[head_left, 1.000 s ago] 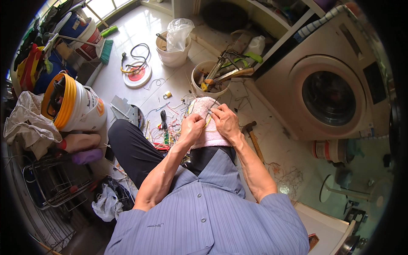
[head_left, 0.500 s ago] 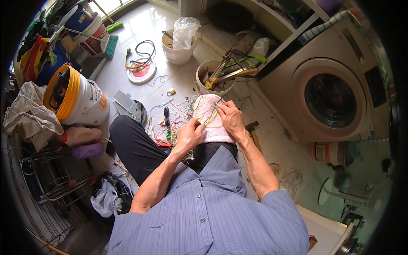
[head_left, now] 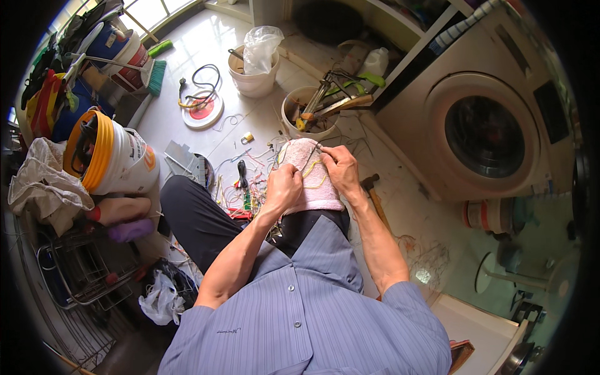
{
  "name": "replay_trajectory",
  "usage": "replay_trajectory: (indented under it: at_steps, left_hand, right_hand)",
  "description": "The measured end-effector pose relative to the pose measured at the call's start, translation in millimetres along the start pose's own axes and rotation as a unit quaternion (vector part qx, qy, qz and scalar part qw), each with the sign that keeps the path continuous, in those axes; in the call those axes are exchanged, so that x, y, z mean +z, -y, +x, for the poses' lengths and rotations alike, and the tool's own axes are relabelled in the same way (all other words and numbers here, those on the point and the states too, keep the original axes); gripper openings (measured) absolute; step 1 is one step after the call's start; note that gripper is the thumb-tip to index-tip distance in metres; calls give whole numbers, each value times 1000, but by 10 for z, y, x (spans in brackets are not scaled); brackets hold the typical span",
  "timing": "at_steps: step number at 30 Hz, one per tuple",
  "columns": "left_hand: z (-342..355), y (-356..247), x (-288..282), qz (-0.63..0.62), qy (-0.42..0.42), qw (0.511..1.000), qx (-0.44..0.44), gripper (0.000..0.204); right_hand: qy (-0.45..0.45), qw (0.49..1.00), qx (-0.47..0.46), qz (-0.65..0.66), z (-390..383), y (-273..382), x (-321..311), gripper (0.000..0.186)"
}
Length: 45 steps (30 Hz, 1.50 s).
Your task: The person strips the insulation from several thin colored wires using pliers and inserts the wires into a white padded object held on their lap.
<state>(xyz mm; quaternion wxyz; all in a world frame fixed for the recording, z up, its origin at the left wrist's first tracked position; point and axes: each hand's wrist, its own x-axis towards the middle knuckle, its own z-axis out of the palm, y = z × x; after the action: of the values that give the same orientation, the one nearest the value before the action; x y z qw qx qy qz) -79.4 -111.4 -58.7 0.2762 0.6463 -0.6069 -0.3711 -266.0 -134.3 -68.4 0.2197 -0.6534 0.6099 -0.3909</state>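
A pink towel (head_left: pixel 306 199) is draped over my knee, with a thin yellow wire (head_left: pixel 320 185) lying in a loose curve across it. My left hand (head_left: pixel 285 187) is closed at the towel's left side, and the yellow wire runs toward its fingers. At the towel's upper right, my right hand (head_left: pixel 340 167) pinches a thin dark piece by its fingertips; whether it is a wire or a slim tool cannot be made out. Tangled scrap wires (head_left: pixel 253 165) lie on the floor left of the towel, beside a black coiled cord (head_left: pixel 242 174).
A tool bucket (head_left: pixel 292 119) stands beyond the towel, near a white pail (head_left: pixel 253 81) holding a plastic bag. A hammer (head_left: pixel 375 201) lies to the right, before a washing machine (head_left: pixel 400 134). A padlock (head_left: pixel 247 137) and a round lid (head_left: pixel 209 119) rest on the floor.
My left hand has shifted slightly up and is turned more over the towel's left side. The right hand has risen a little, and the yellow wire lies differently on the towel.
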Motion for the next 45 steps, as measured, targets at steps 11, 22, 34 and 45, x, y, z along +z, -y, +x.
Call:
replay_trajectory:
  at_steps: [11,22,34,45]
  left_hand:
    - [264,79,89,-7,60,997,-53,25]
    - [138,177,5,-260,108,948,-149,13]
    - [-340,259,-390,-223,136,961,-94,15]
    - [-730,244,-645,-107,81,991,-27,20]
  right_hand:
    - [109,992,-48,-39,18,109,-20,19]
    - [84,994,-56,-47,-5,72,74,19]
    - [89,995,-34,-39,-33,144,39,20]
    - [80,995,-45,-34,-50,146,20,20]
